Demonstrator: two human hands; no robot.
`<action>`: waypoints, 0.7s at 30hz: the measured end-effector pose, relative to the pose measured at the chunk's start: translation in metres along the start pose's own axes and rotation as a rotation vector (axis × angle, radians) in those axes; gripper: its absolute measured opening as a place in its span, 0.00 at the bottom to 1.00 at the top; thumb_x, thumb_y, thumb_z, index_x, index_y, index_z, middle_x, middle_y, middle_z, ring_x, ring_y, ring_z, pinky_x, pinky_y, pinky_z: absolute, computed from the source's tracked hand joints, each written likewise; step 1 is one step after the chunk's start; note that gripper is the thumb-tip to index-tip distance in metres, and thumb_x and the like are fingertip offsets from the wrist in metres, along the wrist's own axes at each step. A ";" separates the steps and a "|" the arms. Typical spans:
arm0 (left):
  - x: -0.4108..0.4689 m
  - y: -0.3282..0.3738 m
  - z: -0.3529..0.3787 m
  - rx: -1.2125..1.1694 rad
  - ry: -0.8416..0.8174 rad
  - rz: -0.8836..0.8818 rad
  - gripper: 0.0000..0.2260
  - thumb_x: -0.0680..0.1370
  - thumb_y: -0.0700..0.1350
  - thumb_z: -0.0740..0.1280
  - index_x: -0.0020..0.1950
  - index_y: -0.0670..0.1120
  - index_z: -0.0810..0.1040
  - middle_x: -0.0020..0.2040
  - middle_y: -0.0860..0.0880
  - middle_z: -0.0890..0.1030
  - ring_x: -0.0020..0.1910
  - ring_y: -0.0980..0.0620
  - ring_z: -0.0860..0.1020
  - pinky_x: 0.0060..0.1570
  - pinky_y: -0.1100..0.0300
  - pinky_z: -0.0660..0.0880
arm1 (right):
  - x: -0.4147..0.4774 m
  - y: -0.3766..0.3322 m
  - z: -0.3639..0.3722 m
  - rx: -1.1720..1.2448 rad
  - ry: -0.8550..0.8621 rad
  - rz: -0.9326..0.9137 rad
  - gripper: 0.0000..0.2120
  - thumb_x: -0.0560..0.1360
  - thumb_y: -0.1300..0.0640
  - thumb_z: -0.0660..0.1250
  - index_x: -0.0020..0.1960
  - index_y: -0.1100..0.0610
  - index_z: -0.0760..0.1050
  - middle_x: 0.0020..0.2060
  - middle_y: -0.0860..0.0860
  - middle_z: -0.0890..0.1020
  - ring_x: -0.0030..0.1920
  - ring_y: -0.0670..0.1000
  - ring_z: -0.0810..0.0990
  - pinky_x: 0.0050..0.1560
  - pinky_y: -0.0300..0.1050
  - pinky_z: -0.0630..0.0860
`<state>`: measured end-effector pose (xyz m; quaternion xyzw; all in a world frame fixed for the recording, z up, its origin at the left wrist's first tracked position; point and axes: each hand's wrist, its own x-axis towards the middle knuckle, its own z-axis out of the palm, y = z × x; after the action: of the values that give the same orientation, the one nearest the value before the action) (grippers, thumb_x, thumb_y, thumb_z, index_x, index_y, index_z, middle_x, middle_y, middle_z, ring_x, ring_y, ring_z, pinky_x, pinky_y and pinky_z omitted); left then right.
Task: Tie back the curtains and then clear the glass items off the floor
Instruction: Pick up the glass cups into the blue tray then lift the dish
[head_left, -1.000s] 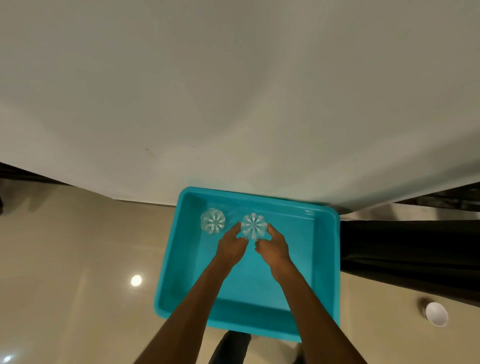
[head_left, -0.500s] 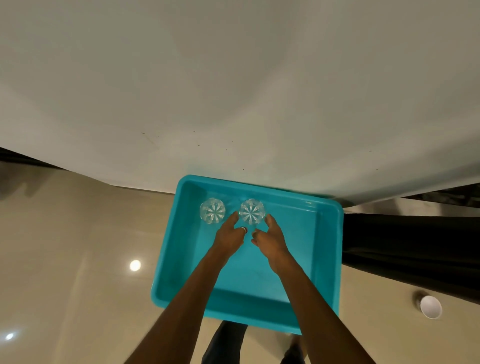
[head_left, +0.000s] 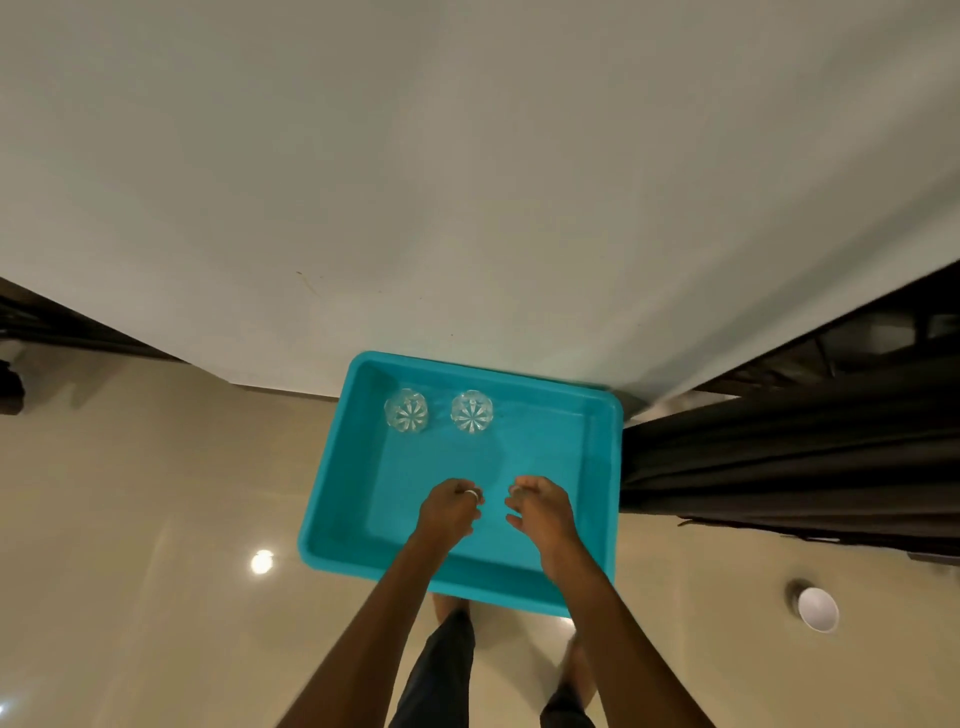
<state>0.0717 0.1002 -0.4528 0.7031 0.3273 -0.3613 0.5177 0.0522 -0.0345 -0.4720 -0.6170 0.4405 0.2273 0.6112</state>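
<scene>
Teal tub (head_left: 550, 441) beneath loosely curled hands (head_left: 448, 512) (head_left: 543, 512)

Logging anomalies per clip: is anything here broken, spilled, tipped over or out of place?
Nothing looks broken or spilled. The left glass tumbler and right glass tumbler stand upright, apart, in the teal tray. Only a white cup sits alone on the floor near the dark curtain.

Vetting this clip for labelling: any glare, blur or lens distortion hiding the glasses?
Head view: wide-angle lens bows the wall along its base. Head view: a lamp's glare spot lies on the glossy floor left of the teal tray. Head view: left glass and right glass look sharp, unhidden; light dim, warm.
</scene>
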 end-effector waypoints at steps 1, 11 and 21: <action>-0.011 -0.003 0.008 0.010 -0.004 0.005 0.09 0.79 0.37 0.59 0.46 0.48 0.77 0.48 0.46 0.82 0.45 0.48 0.80 0.40 0.57 0.75 | -0.008 0.004 -0.009 0.000 -0.007 -0.006 0.06 0.78 0.62 0.66 0.51 0.54 0.79 0.51 0.56 0.84 0.52 0.53 0.85 0.55 0.52 0.83; -0.119 -0.049 0.104 0.011 0.032 0.070 0.07 0.81 0.37 0.60 0.51 0.43 0.78 0.46 0.45 0.82 0.43 0.48 0.80 0.43 0.53 0.78 | -0.100 0.060 -0.137 0.059 -0.032 -0.001 0.06 0.77 0.63 0.70 0.54 0.57 0.79 0.51 0.56 0.86 0.49 0.53 0.87 0.43 0.45 0.83; -0.213 -0.066 0.183 -0.197 -0.020 0.079 0.06 0.83 0.41 0.61 0.52 0.46 0.77 0.51 0.46 0.82 0.53 0.45 0.81 0.52 0.52 0.79 | -0.166 0.078 -0.214 0.145 0.054 -0.037 0.06 0.80 0.65 0.66 0.53 0.57 0.79 0.50 0.56 0.86 0.51 0.56 0.85 0.58 0.53 0.83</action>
<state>-0.1260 -0.0783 -0.3417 0.6576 0.3281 -0.3139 0.6012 -0.1514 -0.1838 -0.3476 -0.5852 0.4605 0.1666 0.6463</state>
